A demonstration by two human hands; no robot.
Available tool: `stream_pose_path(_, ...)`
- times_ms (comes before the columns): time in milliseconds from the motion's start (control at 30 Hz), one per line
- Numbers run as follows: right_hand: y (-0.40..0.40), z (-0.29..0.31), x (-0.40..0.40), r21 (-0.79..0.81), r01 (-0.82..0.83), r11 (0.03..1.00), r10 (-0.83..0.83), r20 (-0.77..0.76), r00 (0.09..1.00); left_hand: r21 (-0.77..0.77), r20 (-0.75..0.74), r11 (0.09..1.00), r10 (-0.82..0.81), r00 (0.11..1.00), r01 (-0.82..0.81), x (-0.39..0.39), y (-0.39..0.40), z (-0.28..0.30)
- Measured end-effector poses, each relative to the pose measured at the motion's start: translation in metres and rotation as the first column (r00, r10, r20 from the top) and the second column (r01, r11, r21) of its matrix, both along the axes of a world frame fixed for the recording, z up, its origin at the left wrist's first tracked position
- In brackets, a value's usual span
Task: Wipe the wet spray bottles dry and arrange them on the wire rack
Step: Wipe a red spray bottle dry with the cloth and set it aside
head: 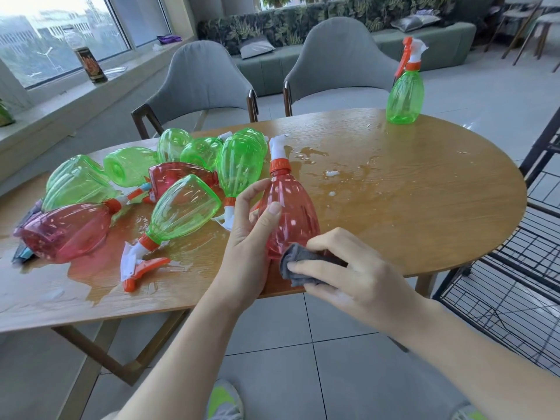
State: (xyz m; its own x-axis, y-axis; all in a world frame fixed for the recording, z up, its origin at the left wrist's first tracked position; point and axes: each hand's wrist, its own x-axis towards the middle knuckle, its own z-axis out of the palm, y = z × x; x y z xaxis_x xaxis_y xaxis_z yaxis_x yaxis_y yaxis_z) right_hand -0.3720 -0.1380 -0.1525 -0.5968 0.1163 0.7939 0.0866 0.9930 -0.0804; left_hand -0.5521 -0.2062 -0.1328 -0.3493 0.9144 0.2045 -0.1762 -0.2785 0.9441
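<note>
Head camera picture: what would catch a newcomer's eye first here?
First, the red ribbed plastic spray bottle at the oval wooden table's near edge, gripped by the left hand while the right hand presses a grey cloth to its base. Then the heap of green and red bottles lying in puddles on the left.

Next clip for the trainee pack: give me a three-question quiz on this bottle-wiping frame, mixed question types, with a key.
1. True or false: the left hand grips the red bottle.
2. What does the right hand press against that bottle?
A) grey cloth
B) sponge
C) paper towel
3. Fill in: the upright green bottle stands on the ___, not on the wire rack.

Key: 1 true; 2 A; 3 table.
</note>
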Motion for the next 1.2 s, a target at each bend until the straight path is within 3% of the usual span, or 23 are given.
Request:
stream_pose_path(400, 0.018, 0.031, -0.004, -0.319, 0.003, 0.948, -0.088, -0.251, 0.964, 0.024, -0.148, 0.997, -0.067, 0.987, 0.072, 0.003, -0.003, 0.0)
stream_pose_path(600, 0.032, 0.033, -0.002, -0.53, -0.007, 0.848, -0.167, -0.281, 0.945, 0.015, -0.223, 0.999, -0.032, 0.974, 0.036, 0.004, -0.006, 0.002)
stream_pose_path(800, 0.022, 0.02, 0.005, -0.442, -0.033, 0.896, -0.09, -0.254, 0.963, 0.027, -0.314, 1.0, 0.018, 0.949, -0.01, 0.0, -0.007, 0.004)
stream_pose_path(1033, 0.023, 0.029, -0.004, -0.526, -0.067, 0.848, -0.12, -0.313, 0.942, 0.007, -0.276, 1.0, -0.012, 0.961, 0.015, 0.005, -0.004, 0.004)
stream_pose_path(1200, 0.01, 0.016, -0.002, -0.428, -0.071, 0.901, -0.036, -0.236, 0.971, 0.02, -0.171, 0.999, 0.043, 0.984, -0.04, 0.007, -0.002, 0.004)
